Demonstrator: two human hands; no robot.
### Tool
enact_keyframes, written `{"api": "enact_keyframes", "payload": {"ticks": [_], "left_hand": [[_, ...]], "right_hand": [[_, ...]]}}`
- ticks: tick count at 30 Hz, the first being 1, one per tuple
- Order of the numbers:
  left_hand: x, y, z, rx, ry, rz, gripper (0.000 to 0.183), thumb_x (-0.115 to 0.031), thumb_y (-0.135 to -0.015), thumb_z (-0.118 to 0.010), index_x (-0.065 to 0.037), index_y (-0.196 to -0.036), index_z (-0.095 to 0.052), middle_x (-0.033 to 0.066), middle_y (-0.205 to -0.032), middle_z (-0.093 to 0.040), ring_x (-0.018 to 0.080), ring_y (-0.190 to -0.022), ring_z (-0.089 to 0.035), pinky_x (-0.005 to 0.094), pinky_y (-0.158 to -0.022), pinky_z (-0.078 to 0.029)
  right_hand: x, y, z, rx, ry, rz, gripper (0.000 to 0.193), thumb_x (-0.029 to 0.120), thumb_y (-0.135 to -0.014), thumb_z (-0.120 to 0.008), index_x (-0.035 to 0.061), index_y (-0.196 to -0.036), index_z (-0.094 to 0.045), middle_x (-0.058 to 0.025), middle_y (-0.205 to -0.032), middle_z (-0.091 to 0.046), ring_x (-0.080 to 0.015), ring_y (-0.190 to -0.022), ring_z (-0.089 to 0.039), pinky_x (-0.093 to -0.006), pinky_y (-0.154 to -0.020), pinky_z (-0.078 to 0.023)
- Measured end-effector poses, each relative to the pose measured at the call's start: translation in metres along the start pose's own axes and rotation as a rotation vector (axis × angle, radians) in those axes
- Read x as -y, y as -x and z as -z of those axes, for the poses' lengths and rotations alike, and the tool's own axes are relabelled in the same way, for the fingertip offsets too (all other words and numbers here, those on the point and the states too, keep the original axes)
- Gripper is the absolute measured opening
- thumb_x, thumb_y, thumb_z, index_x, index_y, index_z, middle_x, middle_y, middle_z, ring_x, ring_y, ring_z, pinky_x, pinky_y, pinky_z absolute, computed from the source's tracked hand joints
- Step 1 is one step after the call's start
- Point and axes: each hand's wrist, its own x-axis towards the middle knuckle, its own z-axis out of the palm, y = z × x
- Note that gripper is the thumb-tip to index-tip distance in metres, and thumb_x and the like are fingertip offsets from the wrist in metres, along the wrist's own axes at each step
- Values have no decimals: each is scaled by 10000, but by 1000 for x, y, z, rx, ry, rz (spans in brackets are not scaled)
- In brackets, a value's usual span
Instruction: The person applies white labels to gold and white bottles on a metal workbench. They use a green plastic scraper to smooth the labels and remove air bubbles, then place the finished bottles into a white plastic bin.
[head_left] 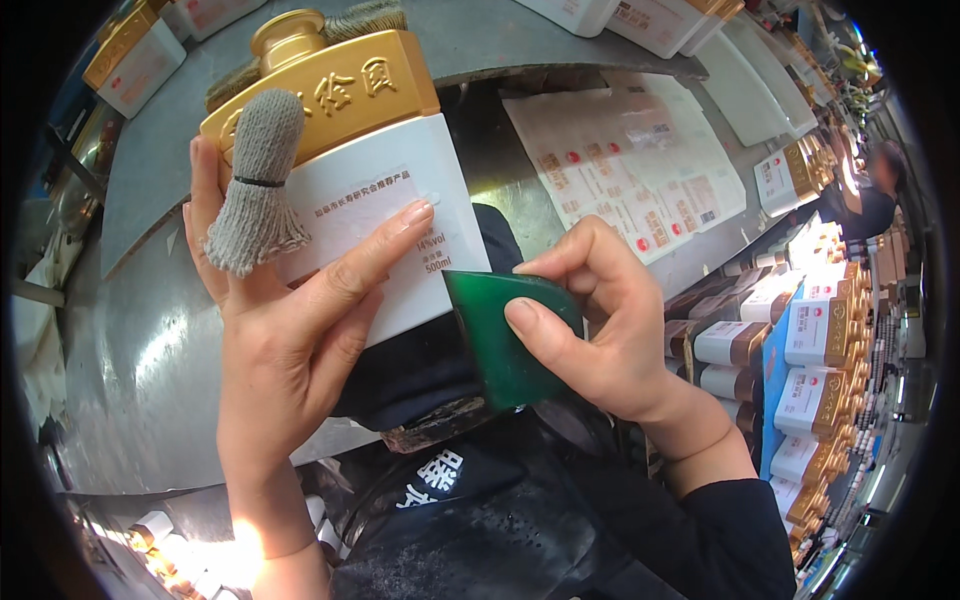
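A flat white bottle [455,195] with a gold shoulder and neck is tilted in front of me. My left hand [285,320] grips it, the thumb pressed on the printed front and other fingers round its left side. One left finger wears a grey knitted finger cover [262,180] tied with a dark band. Between the thumb and fingers of my right hand [610,330] is a green scraper blade [510,345]. One corner of the scraper meets or nearly meets the bottle's lower right edge; whether they touch, I cannot tell.
A translucent decal sheet [620,170] lies to the right on the metal table [150,350]. Behind the bottle is a bristly brush-like thing [365,20]. Rows of similar bottles [815,325] stand at the right, near another person [870,205]. A white panel [755,90] lies at the far right.
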Motion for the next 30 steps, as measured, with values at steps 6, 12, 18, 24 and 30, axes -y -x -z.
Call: {"api": "enact_keyframes", "payload": {"ticks": [6, 12, 18, 24, 30], "left_hand": [[1, -1, 2, 38, 10, -3, 484, 33, -786, -574, -202, -1183, -718, 217, -1600, -91, 339, -1494, -88, 424, -1148, -236], [0, -2, 3, 55, 41, -14, 488, 38, -761, -581, -193, -1165, -727, 213, -1600, -83, 340, -1494, -86, 420, -1138, -272], [0, -2, 2, 49, 98, -1, 473, 46, -783, -570, -193, -1160, -729, 213, -1598, -59, 341, -1494, -85, 414, -1108, -334], [0, -1, 1, 41, 66, -9, 451, 34, -805, -570, -200, -1157, -730, 214, -1596, -77, 344, -1495, -70, 410, -1093, -352], [-1, -2, 4, 71, 19, 1, 449, 32, -812, -565, -201, -1159, -730, 216, -1593, -102, 349, -1495, -60, 405, -1079, -367]], "right_hand": [[-2, -3, 0, 10, 0, 33, 208, 66, -835, -690, -14, -957, -542, -77, -845, -654, -83, -785, -635, -232, -688, -494], [-3, -4, 1, 18, 5, 38, 209, 67, -836, -691, -14, -955, -539, -74, -838, -654, -76, -782, -635, -223, -677, -489], [-4, -5, 2, 20, 12, 28, 206, 65, -832, -693, -7, -951, -540, -68, -818, -661, -70, -757, -634, -219, -657, -484], [-1, -6, 1, 16, 28, 0, 206, 64, -830, -696, -12, -940, -539, -62, -825, -649, -68, -762, -625, -225, -656, -483], [5, -7, 3, 74, 58, -71, 219, 63, -857, -685, 8, -966, -504, -49, -914, -611, -67, -842, -600, -211, -747, -473]]}}
